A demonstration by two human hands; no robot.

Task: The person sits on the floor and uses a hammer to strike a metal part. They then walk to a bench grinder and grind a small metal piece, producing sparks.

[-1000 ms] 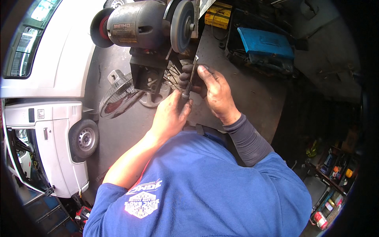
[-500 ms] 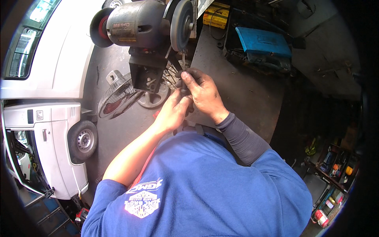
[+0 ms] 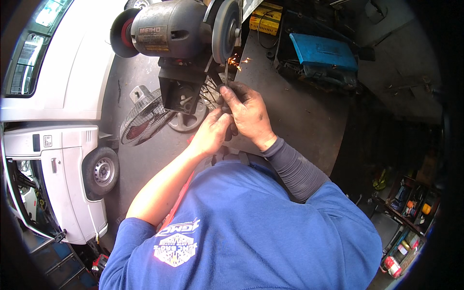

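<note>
Grinding the far tip of a slim metal shaft [image 3: 226, 73] against the lower edge of the gray grinding wheel [image 3: 224, 33], at the top center of the frame, with orange sparks [image 3: 234, 62] spraying out to the right of the contact. Judging by those sparks, in the thick of a grinding pass, with no telling the amount of metal left to take off. Calls next, most likely, for light, even pressure, a constant angle and fingertips well clear of the wheel. Pinching the shaft just below the wheel with the right hand [image 3: 250, 113], thumb and fingers closed on it, knuckles smudged dark. Curling the left hand [image 3: 211, 133] closed just beneath, near the center of the frame, apparently around the shaft's rear end; impossible to tell exactly how, with that end covered by fingers. Running almost straight up the frame between right fingertips and wheel, beside the black stand [image 3: 178, 86] of the bench grinder [image 3: 166, 26]. Looks thin, straight and dull gray-brown along the short bare stretch; too small at the tip for a clear look.
</note>
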